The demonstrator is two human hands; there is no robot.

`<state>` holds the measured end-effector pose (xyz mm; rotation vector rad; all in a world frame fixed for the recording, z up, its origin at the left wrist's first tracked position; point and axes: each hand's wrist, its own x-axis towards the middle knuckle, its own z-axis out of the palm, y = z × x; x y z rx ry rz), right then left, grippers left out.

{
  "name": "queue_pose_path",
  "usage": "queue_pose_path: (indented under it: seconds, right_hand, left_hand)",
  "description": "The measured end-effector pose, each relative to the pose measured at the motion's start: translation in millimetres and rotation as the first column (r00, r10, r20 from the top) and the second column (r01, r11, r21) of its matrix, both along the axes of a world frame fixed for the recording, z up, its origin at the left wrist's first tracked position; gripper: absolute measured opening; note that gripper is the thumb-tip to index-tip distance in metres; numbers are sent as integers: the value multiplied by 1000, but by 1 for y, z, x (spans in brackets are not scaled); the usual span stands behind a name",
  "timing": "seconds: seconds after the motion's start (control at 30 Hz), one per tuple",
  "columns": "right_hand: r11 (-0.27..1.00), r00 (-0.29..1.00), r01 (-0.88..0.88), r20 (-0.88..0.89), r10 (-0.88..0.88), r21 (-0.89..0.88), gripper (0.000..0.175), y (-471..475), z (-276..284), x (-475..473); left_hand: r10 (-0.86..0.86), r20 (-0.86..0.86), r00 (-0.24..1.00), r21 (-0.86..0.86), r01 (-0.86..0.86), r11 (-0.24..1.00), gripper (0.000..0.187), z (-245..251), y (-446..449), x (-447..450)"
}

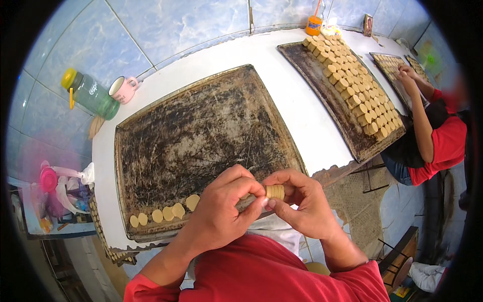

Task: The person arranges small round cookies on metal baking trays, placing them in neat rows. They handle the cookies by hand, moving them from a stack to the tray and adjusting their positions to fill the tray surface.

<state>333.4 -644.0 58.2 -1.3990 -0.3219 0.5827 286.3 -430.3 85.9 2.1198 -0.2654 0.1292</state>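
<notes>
My right hand [303, 204] holds a short stack of thin, pale dough discs [275, 191] on its side, above the near right edge of a dark, worn baking tray [203, 120]. Thumb and forefinger of my left hand [230, 204] pinch at the left end of that stack; whether a single disc is parted from it is hidden by the fingers. Along the tray's near edge lies a row of several flat dough discs [157, 216], some touching and one set a little apart. Part of the row is covered by my left hand.
On the white table [313, 124], a second tray [320, 83] bears many stacked dough pieces [351, 83]. A co-worker's hands [409, 79] are over another tray at far right. A green bottle [94, 96], pink mug [123, 90] and orange drink bottle [314, 23] stand along the tiled wall.
</notes>
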Motion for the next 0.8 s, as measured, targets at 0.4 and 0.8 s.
queue_pose_path:
  seconds: [0.4,0.8]
  right_hand:
    - [999,997,35,-72,-35,7,32,-15,-4,4]
    - [995,994,101,-47,-101,-2,29,-28,4,7]
  left_hand:
    - [-9,-62,998,14,10,1000,10,-3,-12,13]
    - [-88,-21,996,-13,88,996,9,-6,-24,30]
